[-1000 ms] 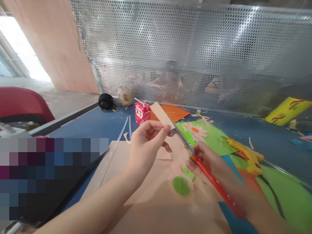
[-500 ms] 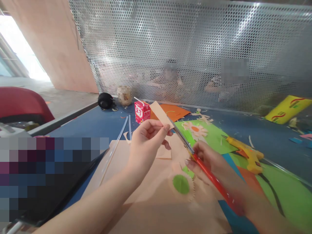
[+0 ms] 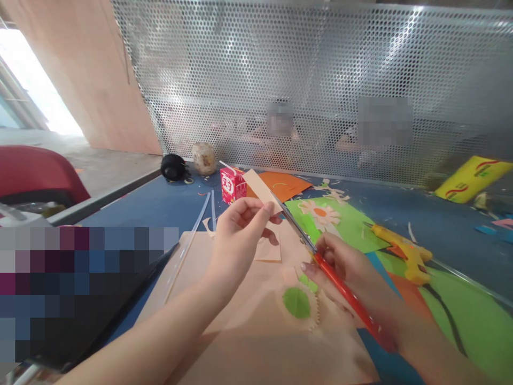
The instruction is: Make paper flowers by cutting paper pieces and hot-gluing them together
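Between the thumb and fingers of my left hand [image 3: 242, 235] is a narrow strip of peach paper [image 3: 258, 187], tilted up to the left. My right hand [image 3: 344, 267] grips red-handled scissors [image 3: 340, 286], whose blades lie along the strip's right edge near my left fingertips. Below my hands, a large peach sheet [image 3: 240, 342] covers the near part of the table. On it rests a round peach paper piece with a green centre [image 3: 296, 302] and a fringed edge. A paper flower [image 3: 319, 212] with an orange middle lies on green paper beyond my right hand.
A yellow glue gun [image 3: 404, 251] lies to the right on green sheets [image 3: 476, 315]. Clear glue sticks [image 3: 196, 219] lie left of my left hand. Behind stand a pink drink carton [image 3: 233, 185], a jar [image 3: 204, 159] and a black roll [image 3: 173, 167]. A perforated metal panel [image 3: 320, 64] borders the back.
The strip and scissors have shifted very slightly, with the blades staying at the strip's edge. Both hands keep their holds.
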The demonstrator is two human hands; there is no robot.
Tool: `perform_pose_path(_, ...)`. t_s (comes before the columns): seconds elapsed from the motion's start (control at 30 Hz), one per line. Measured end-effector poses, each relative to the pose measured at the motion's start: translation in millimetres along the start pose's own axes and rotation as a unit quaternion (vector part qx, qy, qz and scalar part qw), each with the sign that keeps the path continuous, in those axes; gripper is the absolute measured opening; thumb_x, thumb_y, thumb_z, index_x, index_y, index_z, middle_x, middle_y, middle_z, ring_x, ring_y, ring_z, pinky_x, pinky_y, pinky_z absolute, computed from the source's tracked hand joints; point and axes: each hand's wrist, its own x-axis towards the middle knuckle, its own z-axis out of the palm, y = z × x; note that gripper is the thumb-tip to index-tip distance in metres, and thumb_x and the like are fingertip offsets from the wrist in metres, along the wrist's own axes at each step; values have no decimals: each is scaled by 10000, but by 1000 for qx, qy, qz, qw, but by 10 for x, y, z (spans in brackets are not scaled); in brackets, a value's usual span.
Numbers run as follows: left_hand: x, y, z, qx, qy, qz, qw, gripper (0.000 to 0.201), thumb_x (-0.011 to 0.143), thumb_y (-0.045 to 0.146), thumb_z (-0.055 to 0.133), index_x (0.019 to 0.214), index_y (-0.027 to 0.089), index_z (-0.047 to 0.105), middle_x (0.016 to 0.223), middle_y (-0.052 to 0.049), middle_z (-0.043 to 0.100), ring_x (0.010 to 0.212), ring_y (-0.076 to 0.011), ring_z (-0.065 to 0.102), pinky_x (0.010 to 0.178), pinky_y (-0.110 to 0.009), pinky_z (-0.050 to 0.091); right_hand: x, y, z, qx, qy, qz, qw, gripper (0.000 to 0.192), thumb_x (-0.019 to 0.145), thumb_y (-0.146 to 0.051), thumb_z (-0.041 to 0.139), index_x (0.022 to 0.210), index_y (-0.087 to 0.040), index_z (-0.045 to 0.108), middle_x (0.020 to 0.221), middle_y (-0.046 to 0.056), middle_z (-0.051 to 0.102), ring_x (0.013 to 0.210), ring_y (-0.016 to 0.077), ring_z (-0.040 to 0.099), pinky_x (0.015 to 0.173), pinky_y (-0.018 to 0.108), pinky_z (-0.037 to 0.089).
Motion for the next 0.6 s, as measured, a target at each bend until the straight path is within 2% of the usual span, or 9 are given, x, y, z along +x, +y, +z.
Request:
perform_pose_path(0.37,-22,-31,5,-4,-39,-15,999,141,740,240,598,685,149,506,607,1,570,571,-101,539,422,-193,432,-7,25,9,1,2,-35,999,274,744,-370,581,689,-213,363,576,-63,382,518,94,371,471,224,311)
perform_pose_path(0.6,-27,-20,-2,0,-41,-14,999,142,752,228,586,682,146,493,606,1,561,575,-103,532,423,-198,434,-1,-18,5,7,1,5,1000,269,734,-338,591,679,-215,358,521,-95,353,362,38,280,351,194,233)
